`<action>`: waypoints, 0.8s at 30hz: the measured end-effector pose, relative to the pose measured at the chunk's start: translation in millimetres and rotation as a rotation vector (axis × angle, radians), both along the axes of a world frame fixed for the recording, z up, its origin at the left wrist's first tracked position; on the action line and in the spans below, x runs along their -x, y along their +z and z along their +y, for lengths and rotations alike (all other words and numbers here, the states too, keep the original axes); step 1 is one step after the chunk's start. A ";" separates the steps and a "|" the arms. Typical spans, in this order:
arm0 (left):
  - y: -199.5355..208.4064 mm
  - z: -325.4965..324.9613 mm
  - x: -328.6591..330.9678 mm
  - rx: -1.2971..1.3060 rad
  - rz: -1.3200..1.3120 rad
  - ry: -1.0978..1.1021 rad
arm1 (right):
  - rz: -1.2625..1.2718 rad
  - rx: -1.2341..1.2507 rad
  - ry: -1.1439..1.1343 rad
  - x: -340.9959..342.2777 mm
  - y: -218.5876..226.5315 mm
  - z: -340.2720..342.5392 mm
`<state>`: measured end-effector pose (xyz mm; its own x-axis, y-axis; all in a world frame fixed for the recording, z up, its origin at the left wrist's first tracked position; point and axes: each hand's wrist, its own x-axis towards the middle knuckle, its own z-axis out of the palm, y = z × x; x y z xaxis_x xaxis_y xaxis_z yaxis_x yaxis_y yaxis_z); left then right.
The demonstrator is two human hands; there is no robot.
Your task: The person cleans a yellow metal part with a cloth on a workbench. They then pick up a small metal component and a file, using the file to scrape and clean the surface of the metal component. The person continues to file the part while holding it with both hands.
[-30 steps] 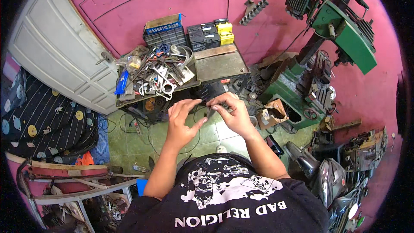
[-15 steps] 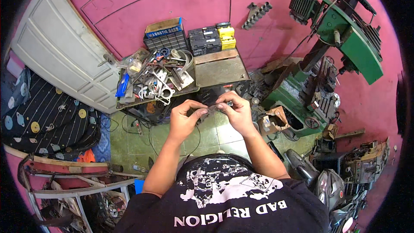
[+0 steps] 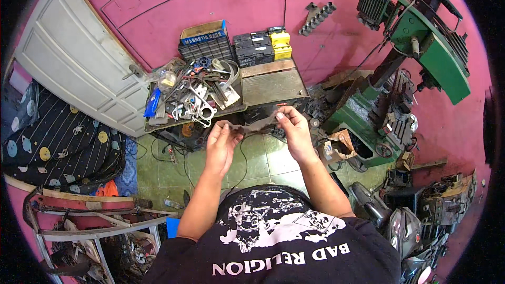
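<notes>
A thin greyish-brown strip stretches between my two hands, in front of the low work table. My left hand pinches one end of it between thumb and fingers. At the other end, my right hand has its thumb pressed against the fingers with the strip between them. What the strip is made of cannot be made out. Just beyond my left hand lies a tray heaped with wrenches and metal parts, among them a gasket-like plate.
Black and yellow battery-like boxes stand behind the table's flat top. A green milling machine takes up the right side, with a torn carton beside it. A white door is at left; cables lie on the tiled floor.
My hands have moved apart, and the strip now spans the gap between them. The view has shifted slightly.
</notes>
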<state>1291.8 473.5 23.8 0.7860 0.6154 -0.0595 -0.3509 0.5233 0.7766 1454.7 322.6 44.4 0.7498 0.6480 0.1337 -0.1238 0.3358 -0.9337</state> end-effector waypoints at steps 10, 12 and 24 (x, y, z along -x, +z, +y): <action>-92.7 9.6 19.9 0.464 0.228 -0.073 | 0.108 0.401 0.041 -5.4 -71.5 11.4; -79.7 7.6 17.5 0.380 0.196 -0.025 | 0.034 0.379 0.081 -7.8 -80.6 9.3; -23.7 12.3 14.6 -0.340 0.252 -0.004 | -0.241 0.335 0.237 -17.7 -17.1 -16.2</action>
<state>1277.2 485.8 0.0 0.7754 0.6298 -0.0449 -0.1258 0.2239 0.9665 1472.4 306.4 27.2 0.5496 0.8345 0.0399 0.0726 -0.0001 -0.9974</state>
